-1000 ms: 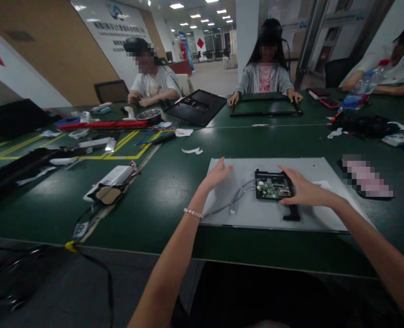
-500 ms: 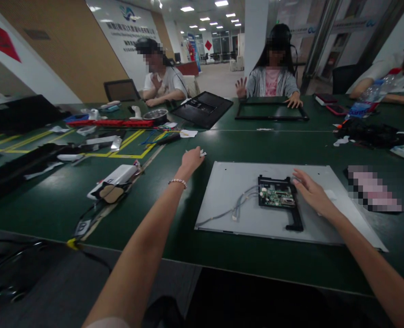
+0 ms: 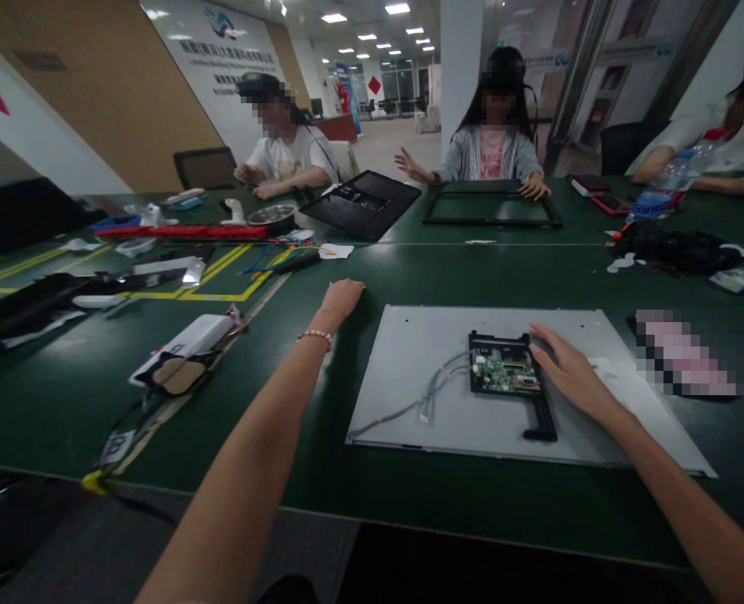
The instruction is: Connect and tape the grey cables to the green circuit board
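Observation:
A flat grey metal panel lies on the table in front of me. On it sits a black plastic bracket carrying a green circuit board, with thin grey cables running off to the left. My right hand rests at the bracket's upper right corner, fingers stretched out and touching its edge. My left hand, wearing a bead bracelet, is closed low over the green table beyond the panel's left edge. What its fingers hold, if anything, is hidden.
To the left lie a white battery-like pack with cables and a long black part. Across the table a person's hand touches a black frame; a black cover lies beside it. A bottle stands at right.
The small white scrap that showed at my left fingertips is no longer visible there. My right hand stays by the bracket. The view has shifted slightly right.

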`<state>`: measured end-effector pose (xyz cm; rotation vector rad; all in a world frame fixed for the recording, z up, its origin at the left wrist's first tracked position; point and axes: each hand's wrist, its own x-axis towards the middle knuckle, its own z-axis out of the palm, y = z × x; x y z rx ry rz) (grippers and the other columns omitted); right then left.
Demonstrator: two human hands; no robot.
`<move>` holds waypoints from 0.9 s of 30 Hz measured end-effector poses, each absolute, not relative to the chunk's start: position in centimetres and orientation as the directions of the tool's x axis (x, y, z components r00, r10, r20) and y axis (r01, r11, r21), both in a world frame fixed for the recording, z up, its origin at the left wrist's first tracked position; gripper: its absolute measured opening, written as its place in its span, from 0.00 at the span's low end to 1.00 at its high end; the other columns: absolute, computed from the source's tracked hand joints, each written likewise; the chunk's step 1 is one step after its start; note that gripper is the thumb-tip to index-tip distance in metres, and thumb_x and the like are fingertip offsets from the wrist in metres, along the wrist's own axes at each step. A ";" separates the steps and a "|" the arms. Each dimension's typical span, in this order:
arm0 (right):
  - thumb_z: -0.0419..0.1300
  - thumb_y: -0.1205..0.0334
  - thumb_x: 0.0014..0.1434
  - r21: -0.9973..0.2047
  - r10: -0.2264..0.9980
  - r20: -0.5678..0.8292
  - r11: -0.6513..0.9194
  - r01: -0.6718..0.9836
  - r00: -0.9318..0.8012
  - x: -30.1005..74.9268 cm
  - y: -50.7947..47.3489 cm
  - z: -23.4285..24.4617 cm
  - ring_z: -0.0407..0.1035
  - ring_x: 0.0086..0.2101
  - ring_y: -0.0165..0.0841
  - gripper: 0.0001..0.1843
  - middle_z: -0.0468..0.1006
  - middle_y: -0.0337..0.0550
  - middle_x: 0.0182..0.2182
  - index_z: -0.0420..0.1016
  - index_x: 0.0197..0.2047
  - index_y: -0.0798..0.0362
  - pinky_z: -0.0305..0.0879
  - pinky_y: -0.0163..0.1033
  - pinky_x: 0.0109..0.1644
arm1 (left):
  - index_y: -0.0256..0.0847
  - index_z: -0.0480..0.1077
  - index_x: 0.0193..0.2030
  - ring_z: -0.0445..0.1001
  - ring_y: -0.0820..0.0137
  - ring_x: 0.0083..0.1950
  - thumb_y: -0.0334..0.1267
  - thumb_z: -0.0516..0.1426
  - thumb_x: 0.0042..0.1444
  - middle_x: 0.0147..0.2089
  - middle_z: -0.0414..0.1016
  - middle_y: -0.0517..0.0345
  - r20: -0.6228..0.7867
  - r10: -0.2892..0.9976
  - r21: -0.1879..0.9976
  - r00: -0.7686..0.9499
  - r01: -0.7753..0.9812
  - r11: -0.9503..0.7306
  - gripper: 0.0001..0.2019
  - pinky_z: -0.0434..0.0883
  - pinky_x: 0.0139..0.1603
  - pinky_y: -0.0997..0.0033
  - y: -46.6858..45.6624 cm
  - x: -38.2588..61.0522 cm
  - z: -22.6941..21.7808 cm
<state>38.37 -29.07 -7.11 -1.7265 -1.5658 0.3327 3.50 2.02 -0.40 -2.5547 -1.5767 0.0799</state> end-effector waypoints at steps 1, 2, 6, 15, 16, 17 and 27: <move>0.48 0.45 0.66 -0.675 0.933 0.296 0.051 0.736 0.207 38.4 -29.1 -7.1 0.65 0.59 0.46 0.28 0.71 0.52 0.59 0.61 0.65 0.47 0.58 0.59 0.64 | 0.33 0.76 0.47 0.76 0.55 0.51 0.28 0.48 0.62 0.48 0.77 0.35 0.037 0.894 -0.149 0.446 0.887 -0.437 0.16 0.68 0.51 0.61 2.0 3.5 -0.5; 0.48 0.45 0.66 -0.670 0.933 0.297 0.053 0.740 0.202 38.4 -29.1 -7.1 0.65 0.59 0.46 0.28 0.71 0.52 0.59 0.61 0.65 0.46 0.58 0.60 0.64 | 0.33 0.76 0.47 0.76 0.55 0.50 0.28 0.47 0.61 0.47 0.78 0.34 0.048 0.897 -0.151 0.440 0.890 -0.429 0.17 0.68 0.50 0.61 1.9 3.5 -0.6; 0.48 0.46 0.66 -0.656 0.934 0.304 0.064 0.752 0.186 38.5 -29.1 -7.2 0.65 0.59 0.47 0.29 0.71 0.51 0.58 0.56 0.67 0.45 0.59 0.61 0.63 | 0.32 0.77 0.46 0.76 0.54 0.49 0.28 0.46 0.61 0.45 0.78 0.33 0.089 0.910 -0.150 0.404 0.909 -0.389 0.18 0.68 0.48 0.61 1.4 3.6 -0.7; 0.49 0.46 0.66 -0.621 0.944 0.286 0.050 0.782 0.167 38.3 -29.3 -7.3 0.64 0.59 0.47 0.32 0.70 0.54 0.59 0.52 0.69 0.49 0.58 0.58 0.64 | 0.38 0.69 0.59 0.76 0.54 0.51 0.34 0.43 0.67 0.50 0.78 0.41 0.195 0.872 -0.074 0.449 0.893 -0.443 0.20 0.68 0.49 0.60 -3.9 4.3 0.3; 0.48 0.46 0.66 -0.618 0.945 0.284 0.053 0.785 0.160 38.3 -29.4 -7.3 0.64 0.59 0.47 0.32 0.70 0.54 0.59 0.52 0.69 0.48 0.58 0.58 0.64 | 0.39 0.69 0.59 0.76 0.54 0.51 0.35 0.43 0.67 0.51 0.78 0.41 0.209 0.859 -0.047 0.466 0.883 -0.468 0.20 0.68 0.50 0.60 -4.9 4.5 0.4; 0.48 0.46 0.66 -0.613 0.947 0.283 0.056 0.788 0.153 38.4 -29.4 -7.3 0.64 0.59 0.47 0.32 0.70 0.53 0.59 0.51 0.70 0.47 0.58 0.59 0.64 | 0.40 0.69 0.59 0.76 0.55 0.51 0.35 0.44 0.67 0.51 0.78 0.42 0.215 0.844 -0.017 0.491 0.866 -0.500 0.20 0.68 0.51 0.60 -5.9 4.7 0.4; 0.48 0.46 0.67 -0.552 0.947 0.305 0.092 0.829 0.098 38.6 -29.7 -7.9 0.61 0.60 0.47 0.33 0.66 0.55 0.62 0.52 0.70 0.51 0.57 0.58 0.65 | 0.41 0.75 0.52 0.75 0.57 0.51 0.36 0.49 0.65 0.47 0.79 0.44 0.284 0.638 0.166 0.716 0.619 -0.768 0.15 0.67 0.56 0.58 -12.2 8.6 -1.0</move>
